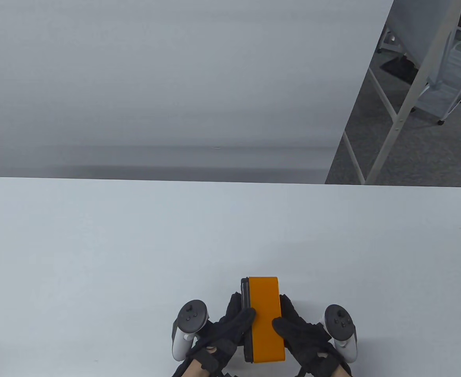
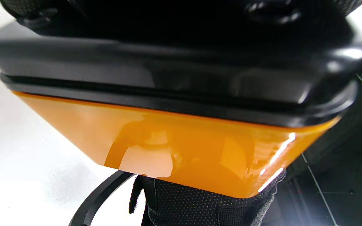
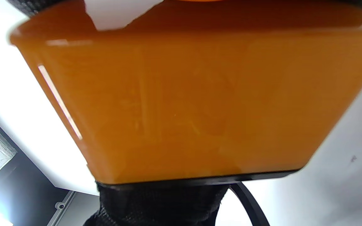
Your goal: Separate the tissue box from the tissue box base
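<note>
Orange glossy tissue box [image 1: 267,314], rectangular with rounded corners, sits at 6 o'clock near the bench's near edge, long axis running 12 to 6. Black tissue box base [image 1: 245,290] is attached along its 9 o'clock side, seam closed, with no visible gap.

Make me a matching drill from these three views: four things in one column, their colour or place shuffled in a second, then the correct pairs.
Things
1. glossy rectangular tissue box
2. plastic tissue box base
3. left hand
4. right hand

Colour or place
A. black part along the box's left side in the table view
B. gloved, gripping the box from its right side
C. orange
D. gloved, thumb lying over the box's left edge

Pairs: 1-C, 2-A, 3-D, 4-B
</note>
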Tool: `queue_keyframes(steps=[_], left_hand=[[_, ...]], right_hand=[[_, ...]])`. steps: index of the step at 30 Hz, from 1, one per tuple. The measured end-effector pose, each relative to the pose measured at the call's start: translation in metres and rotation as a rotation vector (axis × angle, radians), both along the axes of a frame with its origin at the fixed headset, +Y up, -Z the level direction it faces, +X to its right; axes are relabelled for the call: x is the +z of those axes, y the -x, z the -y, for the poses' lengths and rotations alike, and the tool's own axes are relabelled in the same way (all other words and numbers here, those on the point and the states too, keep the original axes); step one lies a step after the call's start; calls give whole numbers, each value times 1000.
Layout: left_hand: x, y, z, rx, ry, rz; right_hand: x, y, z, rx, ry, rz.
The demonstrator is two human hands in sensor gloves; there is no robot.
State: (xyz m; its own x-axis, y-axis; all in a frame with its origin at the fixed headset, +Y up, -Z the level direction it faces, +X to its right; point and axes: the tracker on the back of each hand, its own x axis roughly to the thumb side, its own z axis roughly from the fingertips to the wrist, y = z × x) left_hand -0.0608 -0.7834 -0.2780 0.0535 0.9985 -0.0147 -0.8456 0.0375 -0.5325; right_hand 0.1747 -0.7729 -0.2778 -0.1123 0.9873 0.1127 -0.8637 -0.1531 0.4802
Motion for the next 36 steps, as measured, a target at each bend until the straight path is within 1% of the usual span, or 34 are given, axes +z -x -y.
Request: queue_keyframes(steps=[5,8,9,10,11,12,15,17,18,19,22,27,31,34,36], left_hand=[[-2,0,6,80,74,1],[-3,1,2,65,59,-12],[-3,3,1,35,47,-37],[-4,6,2,6,23,-50],[-4,8,2,9,24,-43],[-4,11,4,51,54,-45],[-5,17,7,122,91,-71],[-6,20,9,167,109,-84],[-6,21,10,190,117,-89],[-6,22,12,226,130,-95],[-6,23,16,305,175,-86],[-6,23,18,306,183,-89],[-6,22,19,307,182,-82],[-6,22,19,309,183,-82],[-6,23,19,311,181,-82]], right_hand=[[-1,-4,-7,74,-22,-15],[0,-6,-14,99,-42,10],[0,-7,-16,115,-58,32],[-1,-10,-22,167,-96,51],[-1,-12,-23,194,-108,57],[-3,-15,-25,220,-128,69],[-7,-25,-25,285,-116,121],[-9,-30,-26,405,-134,150],[-10,-33,-27,515,-171,181],[-12,-35,-27,612,-192,181],[-15,-38,-24,787,-187,206],[-16,-36,-14,929,-202,224],[-15,-24,-11,1055,-257,215],[-14,-14,-8,1178,-269,202],[-14,-9,-5,1226,-296,209]])
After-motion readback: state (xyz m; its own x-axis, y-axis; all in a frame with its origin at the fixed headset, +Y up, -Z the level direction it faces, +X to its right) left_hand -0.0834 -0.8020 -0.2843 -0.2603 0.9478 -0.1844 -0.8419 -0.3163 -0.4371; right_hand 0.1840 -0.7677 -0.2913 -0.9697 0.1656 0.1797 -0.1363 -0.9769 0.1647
